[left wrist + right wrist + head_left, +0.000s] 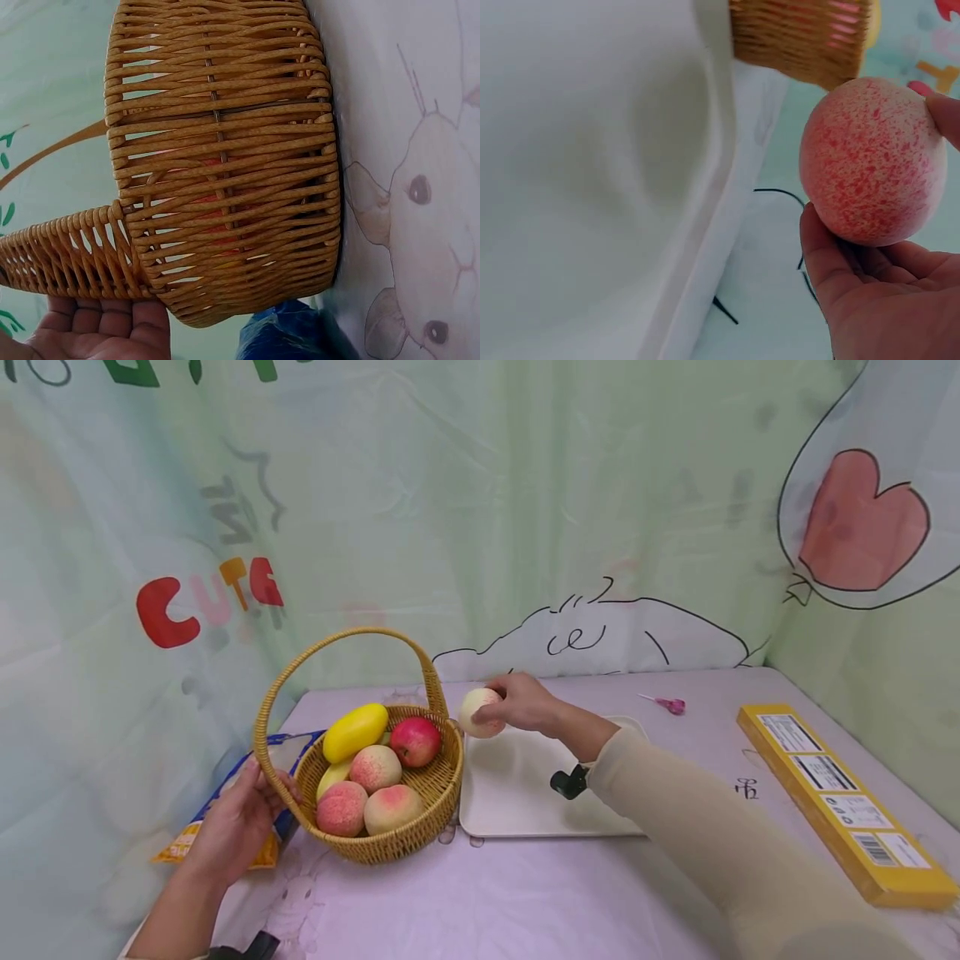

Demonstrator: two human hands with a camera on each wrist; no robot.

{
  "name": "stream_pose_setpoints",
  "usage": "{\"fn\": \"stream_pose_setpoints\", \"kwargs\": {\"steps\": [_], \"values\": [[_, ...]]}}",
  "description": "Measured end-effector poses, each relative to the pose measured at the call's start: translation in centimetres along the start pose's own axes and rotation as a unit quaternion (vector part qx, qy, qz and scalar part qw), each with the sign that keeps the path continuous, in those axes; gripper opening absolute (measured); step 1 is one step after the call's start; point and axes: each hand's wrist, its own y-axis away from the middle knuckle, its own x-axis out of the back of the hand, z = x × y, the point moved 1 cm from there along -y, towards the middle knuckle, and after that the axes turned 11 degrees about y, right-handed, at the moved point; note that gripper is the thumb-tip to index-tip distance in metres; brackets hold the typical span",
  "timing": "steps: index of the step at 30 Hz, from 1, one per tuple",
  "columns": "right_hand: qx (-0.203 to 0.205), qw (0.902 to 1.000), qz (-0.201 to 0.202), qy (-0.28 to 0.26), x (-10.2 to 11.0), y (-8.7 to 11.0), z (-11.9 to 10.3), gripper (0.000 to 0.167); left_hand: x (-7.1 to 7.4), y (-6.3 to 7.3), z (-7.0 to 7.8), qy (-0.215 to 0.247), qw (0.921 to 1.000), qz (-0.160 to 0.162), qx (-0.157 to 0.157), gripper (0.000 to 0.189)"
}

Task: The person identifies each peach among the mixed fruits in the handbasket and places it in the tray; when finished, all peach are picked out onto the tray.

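One peach (480, 712), at two o'clock from the basket (378, 850) overhead, is pinched by the right hand (523, 702), red speckles clear only from that wrist; the left hand (238, 820) touches the handle (75, 259), tightness unclear.

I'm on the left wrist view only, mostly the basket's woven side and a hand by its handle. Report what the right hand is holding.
Observer: The right hand holds a pale peach between thumb and fingers.
Operator: Count the peaches inside the basket; I only get reddish patches through the weave.
Observer: Three peaches show inside the basket.
Operator: Now tell me what lies past the basket, on the person's right.
Observer: A white tray lies beside the basket there, with no fruit visible resting on it.
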Motion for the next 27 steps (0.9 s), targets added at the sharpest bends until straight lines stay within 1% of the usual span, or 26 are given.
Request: {"fn": "stream_pose_setpoints", "kwargs": {"steps": [3, 7, 14, 18, 23, 25, 27], "values": [[-0.01, 0.9998, -0.005, 0.016, -0.7, -0.5, 0.7, 0.043, 0.1, 0.1, 0.0, -0.008, 0.9999, 0.009, 0.002, 0.039], [-0.019, 0.9989, -0.02, 0.038, -1.7, -1.1, 1.5, 0.047, 0.1, 0.1, 0.0, -0.012, 0.9998, 0.014, 0.002, 0.038], [-0.03, 0.9973, -0.028, 0.061, -2.4, -1.2, 1.9, 0.053, -0.2, 0.0, -0.1, -0.019, 0.9996, 0.017, 0.008, 0.034], [-0.032, 0.9965, -0.033, 0.069, -2.6, -1.1, 1.8, 0.056, -0.3, 0.0, -0.2, -0.013, 0.9998, 0.011, 0.001, 0.033], [-0.023, 0.9959, -0.03, 0.082, -2.7, -1.1, 1.3, 0.056, -0.3, 0.0, 0.0, -0.011, 0.9998, 0.015, -0.002, 0.035], [-0.021, 0.9961, -0.03, 0.08, -2.7, -1.2, 1.3, 0.056, -0.3, 0.0, 0.0, -0.013, 0.9998, 0.017, -0.003, 0.035], [-0.019, 0.9964, -0.032, 0.076, -2.7, -1.1, 1.3, 0.058, -0.3, -0.1, 0.0, -0.014, 0.9997, 0.018, -0.003, 0.035]]}}
